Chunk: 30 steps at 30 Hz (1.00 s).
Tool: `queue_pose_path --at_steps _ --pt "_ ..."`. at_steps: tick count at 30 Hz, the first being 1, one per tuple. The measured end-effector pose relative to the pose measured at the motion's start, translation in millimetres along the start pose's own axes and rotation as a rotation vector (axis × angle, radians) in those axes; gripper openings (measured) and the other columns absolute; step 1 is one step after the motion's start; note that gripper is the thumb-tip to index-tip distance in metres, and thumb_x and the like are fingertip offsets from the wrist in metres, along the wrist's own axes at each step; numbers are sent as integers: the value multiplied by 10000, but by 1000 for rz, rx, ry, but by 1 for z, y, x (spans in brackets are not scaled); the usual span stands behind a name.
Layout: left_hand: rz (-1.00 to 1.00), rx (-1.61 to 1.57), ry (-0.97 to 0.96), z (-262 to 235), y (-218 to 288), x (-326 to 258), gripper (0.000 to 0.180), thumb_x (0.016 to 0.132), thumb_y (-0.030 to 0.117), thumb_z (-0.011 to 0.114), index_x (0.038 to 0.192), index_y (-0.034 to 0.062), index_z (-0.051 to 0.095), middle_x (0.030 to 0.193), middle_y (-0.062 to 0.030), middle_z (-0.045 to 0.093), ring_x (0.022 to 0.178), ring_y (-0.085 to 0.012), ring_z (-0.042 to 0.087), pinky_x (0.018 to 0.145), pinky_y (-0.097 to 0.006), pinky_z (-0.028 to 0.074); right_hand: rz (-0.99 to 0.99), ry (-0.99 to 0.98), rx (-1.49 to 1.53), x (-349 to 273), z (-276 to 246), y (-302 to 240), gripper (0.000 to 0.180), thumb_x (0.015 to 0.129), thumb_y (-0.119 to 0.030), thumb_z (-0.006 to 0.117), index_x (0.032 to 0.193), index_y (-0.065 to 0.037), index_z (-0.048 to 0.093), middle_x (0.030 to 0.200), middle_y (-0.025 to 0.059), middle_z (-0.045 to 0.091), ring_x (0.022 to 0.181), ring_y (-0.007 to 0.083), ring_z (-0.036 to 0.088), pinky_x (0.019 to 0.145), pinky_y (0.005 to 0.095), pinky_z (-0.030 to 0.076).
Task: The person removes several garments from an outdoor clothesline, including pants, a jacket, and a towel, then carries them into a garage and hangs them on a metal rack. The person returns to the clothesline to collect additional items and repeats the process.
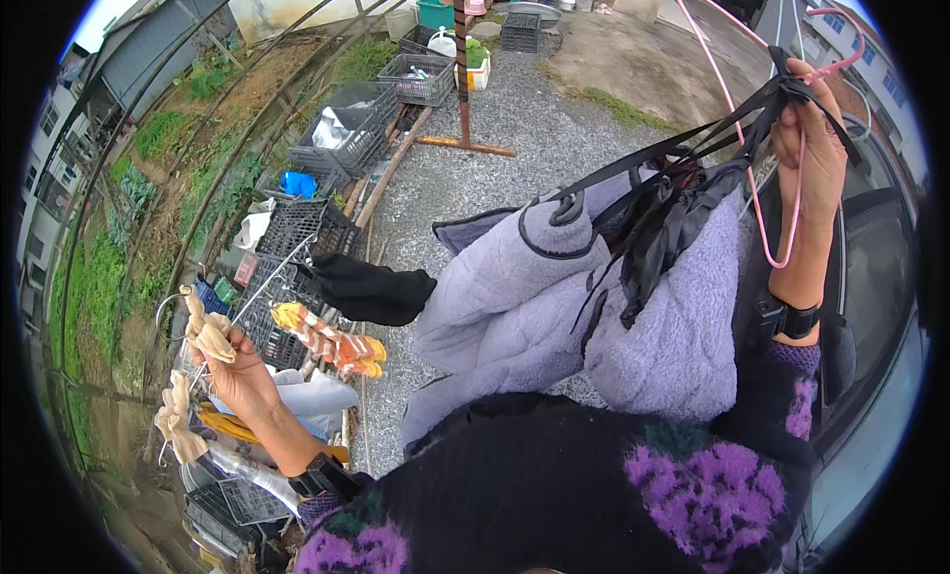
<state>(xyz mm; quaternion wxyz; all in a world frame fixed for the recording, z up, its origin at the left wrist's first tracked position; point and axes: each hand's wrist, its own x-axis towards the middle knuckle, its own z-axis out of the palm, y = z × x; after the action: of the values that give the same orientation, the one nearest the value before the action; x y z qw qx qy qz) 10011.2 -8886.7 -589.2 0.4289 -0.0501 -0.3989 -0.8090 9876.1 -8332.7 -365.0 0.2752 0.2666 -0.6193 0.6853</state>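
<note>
In right hand (pixel 813 143) — pink hanger (pixel 737 129), fingers (pixel 792 129) clenched

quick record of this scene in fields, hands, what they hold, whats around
setting: outdoors, gravel yard beside a garden strip
left hand: holds a wire hanger with a black sock, a striped orange sock and beige socks
right hand: raised, grips pink hangers and black straps
draped below: lilac fleece jacket
around: black crates, wooden post
</note>
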Motion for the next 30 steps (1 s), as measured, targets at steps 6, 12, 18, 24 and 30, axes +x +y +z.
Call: queue_pose_path --at_steps 6,12,18,24,30 --pt "-241 -98 -84 173 -187 129 338 959 192 491 1278 103 422 1118 -94 572 843 -171 567 660 -259 475 -196 216 -360 142 -126 -16 330 967 -115 476 1244 63 505 758 50 494 465 23 290 420 185 221" --pt "-378 -218 -258 280 -318 186 318 954 177 505 1255 103 432 1113 -103 580 877 -198 601 666 -289 514 -244 454 -657 206 -202 -36 249 953 -58 483 1133 107 530 803 100 546 469 38 318 430 192 245" --pt "-506 -327 -227 315 -388 196 362 949 176 514 1290 95 427 1154 -88 550 911 -189 560 751 -291 501 -301 531 -652 218 -189 -24 208 928 -46 523 1095 67 575 788 86 576 466 32 331 422 187 241" --pt "-632 -382 -461 361 -381 161 356 946 186 522 1280 108 427 1134 -83 557 933 -187 565 771 -267 504 -131 752 -772 216 -217 -63 185 898 -66 542 1067 6 559 796 111 618 514 110 499 455 234 394" --pt "-733 -385 -461 428 -439 131 377 938 189 542 1290 111 431 1191 -80 528 934 -172 561 767 -263 509 -224 1091 -562 209 -285 -71 134 881 -25 559 1001 24 525 673 105 552 450 96 429 397 227 293"
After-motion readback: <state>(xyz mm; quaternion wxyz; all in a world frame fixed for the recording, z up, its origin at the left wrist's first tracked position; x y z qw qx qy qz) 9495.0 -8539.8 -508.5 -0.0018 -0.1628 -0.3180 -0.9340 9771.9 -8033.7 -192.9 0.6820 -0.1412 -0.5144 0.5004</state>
